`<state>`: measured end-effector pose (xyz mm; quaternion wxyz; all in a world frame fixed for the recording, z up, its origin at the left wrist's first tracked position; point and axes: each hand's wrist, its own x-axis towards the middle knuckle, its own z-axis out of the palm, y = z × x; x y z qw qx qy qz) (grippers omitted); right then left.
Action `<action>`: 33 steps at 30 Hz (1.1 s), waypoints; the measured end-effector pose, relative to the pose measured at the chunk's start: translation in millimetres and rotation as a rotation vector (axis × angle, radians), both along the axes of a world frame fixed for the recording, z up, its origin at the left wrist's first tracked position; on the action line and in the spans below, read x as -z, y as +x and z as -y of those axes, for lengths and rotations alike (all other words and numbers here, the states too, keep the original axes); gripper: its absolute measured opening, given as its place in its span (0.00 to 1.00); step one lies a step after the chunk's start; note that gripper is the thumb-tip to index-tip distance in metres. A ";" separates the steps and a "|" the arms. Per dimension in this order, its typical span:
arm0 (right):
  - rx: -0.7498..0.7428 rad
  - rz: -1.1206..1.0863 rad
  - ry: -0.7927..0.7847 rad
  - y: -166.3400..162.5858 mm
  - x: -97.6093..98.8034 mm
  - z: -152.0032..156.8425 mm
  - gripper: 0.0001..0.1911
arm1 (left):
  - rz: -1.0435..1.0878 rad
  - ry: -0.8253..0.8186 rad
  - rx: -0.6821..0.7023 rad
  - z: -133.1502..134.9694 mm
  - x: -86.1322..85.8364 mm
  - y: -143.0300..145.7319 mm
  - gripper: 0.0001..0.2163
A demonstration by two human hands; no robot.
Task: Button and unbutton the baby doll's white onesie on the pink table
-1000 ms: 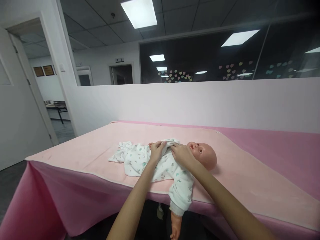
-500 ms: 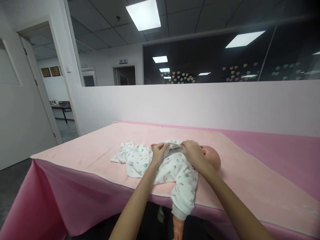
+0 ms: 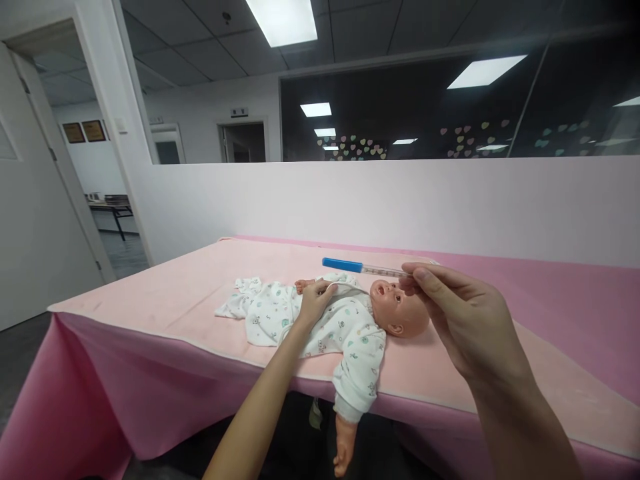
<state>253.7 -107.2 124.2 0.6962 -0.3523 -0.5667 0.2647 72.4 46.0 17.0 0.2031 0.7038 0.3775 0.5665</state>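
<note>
A baby doll [image 3: 400, 310] lies on its back, head to the right, one arm hanging over the table's near edge. It wears a white printed outfit [image 3: 325, 331]. My left hand [image 3: 315, 301] is closed on the edge of the outfit's front at the chest and lifts it a little. Raised above the doll's head, my right hand [image 3: 457, 303] pinches a glass thermometer [image 3: 383, 271] by its clear end. The thermometer's blue end [image 3: 343, 265] points left, over the doll's chest.
A pale pink pad [image 3: 175, 280] covers the table over a darker pink cloth [image 3: 100, 373] that drapes down in front. Behind it stands a low white wall [image 3: 350, 200] with windows above. An open door [image 3: 45, 200] is at the left.
My right hand has left the doll's clothing and come up to the right, now with a thermometer in it. The doll's face is uncovered. My left hand stays on the outfit.
</note>
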 end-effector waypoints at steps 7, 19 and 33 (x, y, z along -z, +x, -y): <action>0.385 0.355 -0.226 62.1 77.8 -5.2 0.15 | 0.008 0.013 0.041 1.4 1.3 2.2 0.12; 0.579 0.948 -0.452 141.6 179.5 -39.9 0.20 | -0.011 0.035 0.020 4.9 0.2 3.3 0.11; 0.610 0.952 0.352 25.2 131.4 -55.1 0.09 | -0.067 0.034 -0.040 0.9 2.3 3.4 0.10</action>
